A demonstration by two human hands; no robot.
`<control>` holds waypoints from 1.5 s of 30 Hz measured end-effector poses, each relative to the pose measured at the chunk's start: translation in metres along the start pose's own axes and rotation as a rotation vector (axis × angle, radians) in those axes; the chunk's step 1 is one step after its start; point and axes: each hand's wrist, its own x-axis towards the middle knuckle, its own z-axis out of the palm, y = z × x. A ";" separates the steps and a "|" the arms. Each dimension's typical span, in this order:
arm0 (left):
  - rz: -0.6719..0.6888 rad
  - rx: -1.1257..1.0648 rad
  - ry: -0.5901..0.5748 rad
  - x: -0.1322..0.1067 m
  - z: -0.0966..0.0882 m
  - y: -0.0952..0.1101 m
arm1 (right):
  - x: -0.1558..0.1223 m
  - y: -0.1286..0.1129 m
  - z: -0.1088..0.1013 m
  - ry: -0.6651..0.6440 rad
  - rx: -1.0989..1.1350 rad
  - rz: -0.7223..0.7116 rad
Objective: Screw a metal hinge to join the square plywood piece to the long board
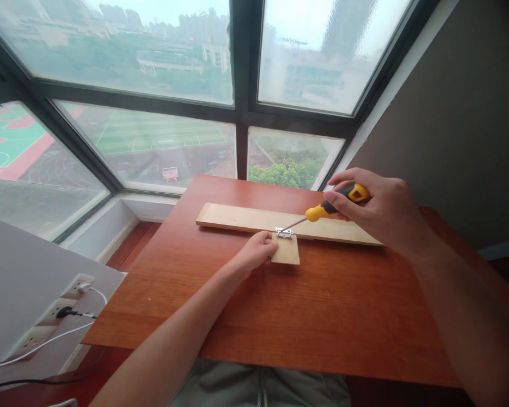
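Observation:
My right hand [371, 206] grips a yellow and black screwdriver [318, 212] by its handle. The shaft slants down to the left, and its tip meets a small silver hinge [284, 232]. That hinge lies where a small square wooden piece [286, 251] meets the near edge of a long wooden board [237, 217]. With fingers closed on its left edge, my left hand [257, 251] holds the small piece. Whether a screw sits under the tip is too small to tell.
The reddish-brown table [322, 316] carries the board and reaches close to my lap. Beyond it stands a framed window [241, 113]. At the left, wall sockets [53, 311] have plugs and cables in them. A grey wall [449, 130] rises on the right.

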 end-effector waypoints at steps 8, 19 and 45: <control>0.004 0.015 -0.001 0.000 0.001 0.000 | 0.001 0.002 0.006 -0.031 0.005 -0.001; 0.016 0.014 -0.001 0.001 0.001 -0.001 | 0.018 -0.021 -0.002 -0.256 -0.004 -0.170; 0.032 -0.062 -0.029 0.000 0.001 0.000 | 0.042 -0.037 0.007 -0.367 -0.055 -0.258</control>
